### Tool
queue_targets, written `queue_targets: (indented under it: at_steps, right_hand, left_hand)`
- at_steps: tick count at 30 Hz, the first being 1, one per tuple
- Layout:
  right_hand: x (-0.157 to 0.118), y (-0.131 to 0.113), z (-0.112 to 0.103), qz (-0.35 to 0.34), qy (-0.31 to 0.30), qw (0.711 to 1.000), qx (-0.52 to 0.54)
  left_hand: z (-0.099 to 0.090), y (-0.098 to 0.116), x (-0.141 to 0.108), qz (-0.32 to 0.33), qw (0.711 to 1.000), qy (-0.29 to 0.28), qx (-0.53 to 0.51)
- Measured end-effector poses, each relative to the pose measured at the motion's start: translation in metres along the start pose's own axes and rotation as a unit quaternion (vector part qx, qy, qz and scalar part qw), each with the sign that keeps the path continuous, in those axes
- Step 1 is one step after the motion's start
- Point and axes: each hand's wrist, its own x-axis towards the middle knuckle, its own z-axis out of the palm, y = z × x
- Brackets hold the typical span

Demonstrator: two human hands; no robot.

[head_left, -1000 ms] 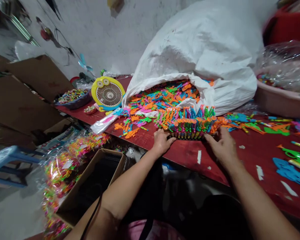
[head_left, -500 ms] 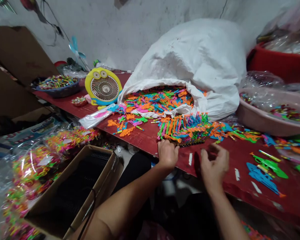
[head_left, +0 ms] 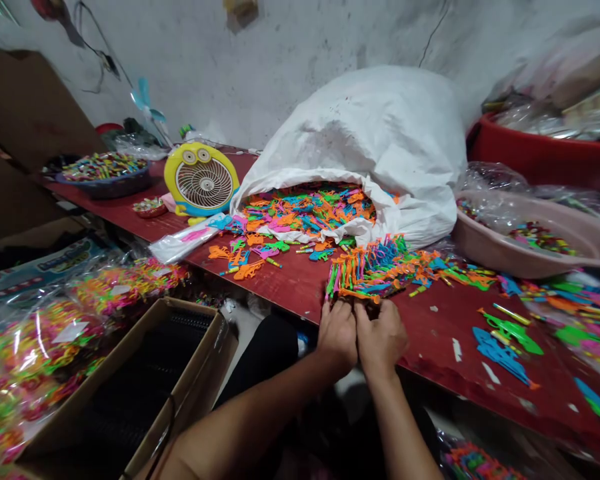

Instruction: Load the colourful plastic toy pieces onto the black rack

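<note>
A tight row of small coloured plastic toy guns [head_left: 375, 263] stands on the table edge in front of me, on what looks like a dark strip mostly hidden beneath it. My left hand [head_left: 338, 335] is closed at the row's near left end, fingertips hidden under the front orange toy. Right beside it, my right hand [head_left: 381, 333] is closed on the same near end, its thumb close to the left hand. Behind the row, a big white sack [head_left: 370, 127] lies with its mouth facing me, full of loose toy guns [head_left: 305, 208].
A yellow fan [head_left: 203, 179] and a clear plastic bag [head_left: 185, 239] sit left on the red table [head_left: 300, 293]. Pink basin [head_left: 510, 260] and red tub [head_left: 540, 157] stand right. A carton [head_left: 205, 347] of black strips and bagged toys [head_left: 55, 333] are lower left.
My right hand has moved left from beside the row to its near end, closing next to my left hand. The view has shifted slightly to the right.
</note>
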Motion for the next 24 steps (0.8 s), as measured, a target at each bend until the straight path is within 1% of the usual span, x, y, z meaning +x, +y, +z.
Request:
queue_targets:
  at_steps: [3, 5, 8, 11, 13, 15, 17, 18, 20, 24]
  right_hand:
    - [-0.001, 0.001, 0.002, -0.036, 0.000, 0.999, 0.016]
    - [-0.001, 0.003, 0.002, -0.064, -0.006, 0.997, 0.039]
    - [-0.001, 0.006, 0.000, -0.088, -0.010, 0.994, 0.058]
    - [-0.002, 0.010, 0.000, -0.085, -0.028, 0.991, 0.103]
    - [-0.003, 0.014, 0.001, -0.056, -0.049, 0.985, 0.157]
    - [-0.002, 0.017, 0.003, 0.002, -0.071, 0.975, 0.212]
    - [0.001, 0.018, 0.006, 0.069, -0.090, 0.964, 0.241]
    - [0.003, 0.018, 0.007, 0.093, -0.094, 0.961, 0.242]
    - [0.007, 0.015, 0.008, 0.115, -0.089, 0.964, 0.224]
    - [0.012, 0.013, 0.003, 0.118, -0.070, 0.978, 0.157]
  left_hand:
    - [-0.009, -0.013, 0.000, 0.081, 0.995, -0.048, 0.023]
    - [-0.017, -0.018, 0.002, 0.105, 0.992, -0.064, 0.035]
    - [-0.025, -0.019, 0.008, 0.109, 0.990, -0.078, 0.046]
    - [-0.028, -0.019, 0.013, 0.091, 0.990, -0.096, 0.046]
    - [-0.029, -0.019, 0.015, 0.080, 0.991, -0.104, 0.040]
    - [-0.031, -0.020, 0.016, 0.075, 0.991, -0.107, 0.034]
    - [-0.031, -0.019, 0.016, 0.074, 0.991, -0.105, 0.028]
    - [-0.030, -0.017, 0.015, 0.073, 0.992, -0.102, 0.026]
    - [-0.027, -0.011, 0.012, 0.066, 0.993, -0.093, 0.029]
    - [-0.015, 0.010, -0.001, 0.030, 0.996, -0.084, 0.021]
